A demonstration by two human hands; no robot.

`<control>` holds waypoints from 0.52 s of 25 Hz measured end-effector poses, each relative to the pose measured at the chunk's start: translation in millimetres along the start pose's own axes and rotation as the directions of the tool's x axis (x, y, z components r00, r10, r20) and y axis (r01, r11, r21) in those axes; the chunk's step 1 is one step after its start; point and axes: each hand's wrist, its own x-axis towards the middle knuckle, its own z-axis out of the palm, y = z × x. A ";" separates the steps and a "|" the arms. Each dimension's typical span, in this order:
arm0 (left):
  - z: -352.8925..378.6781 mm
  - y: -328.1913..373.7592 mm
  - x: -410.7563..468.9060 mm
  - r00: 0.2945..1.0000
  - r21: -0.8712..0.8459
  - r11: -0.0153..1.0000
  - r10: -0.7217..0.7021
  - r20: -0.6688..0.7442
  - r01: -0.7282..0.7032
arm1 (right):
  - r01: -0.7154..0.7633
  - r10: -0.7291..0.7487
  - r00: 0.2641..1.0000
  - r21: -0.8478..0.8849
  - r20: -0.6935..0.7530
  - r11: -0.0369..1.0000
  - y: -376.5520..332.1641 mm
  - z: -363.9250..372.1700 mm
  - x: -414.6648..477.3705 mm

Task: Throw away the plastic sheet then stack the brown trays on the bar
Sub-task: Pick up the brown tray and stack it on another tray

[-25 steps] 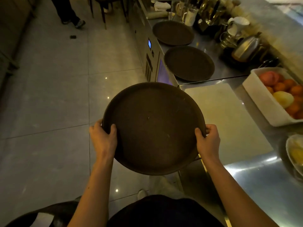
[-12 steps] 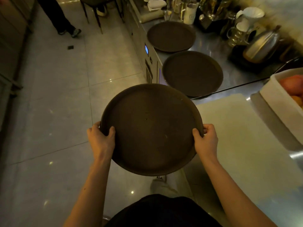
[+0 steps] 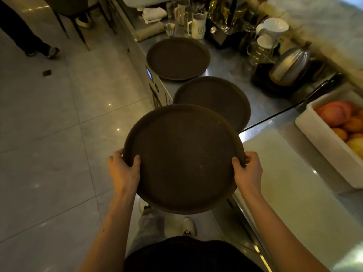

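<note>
fingers of both hands curled tight | gripping brown tray rim | above floor

Café or bar service area: steel counter crowded with kettle, pour-over drippers, pitchers (dim lighting); fruit tub, tiled floor.

held tray before two trays on bar, bin right

Floor: we see pale glossy tiles left of the grip, dotted with lamp reflections.
Counter: steel, ahead and right.
Chair legs: far ahead-left.
Light: we find it dim, warm.
</note>
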 end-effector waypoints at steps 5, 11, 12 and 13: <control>25.0 26.0 82.3 0.993 0.021 0.996 0.082 0.089 -0.084 | -0.096 0.093 0.988 -0.024 -0.122 0.995 -17.3 44.7 32.5; 40.5 73.4 181.8 0.958 0.026 0.989 0.135 0.253 -0.147 | -0.236 0.223 0.933 -0.013 -0.281 0.972 -54.2 101.9 48.5; 44.0 78.4 196.0 0.945 0.028 0.984 0.160 0.285 -0.175 | -0.252 0.237 0.920 -0.007 -0.313 0.968 -60.1 108.8 48.8; 48.4 82.3 207.0 0.936 0.033 0.980 0.175 0.306 -0.194 | -0.272 0.255 0.905 -0.003 -0.340 0.962 -64.4 113.1 49.6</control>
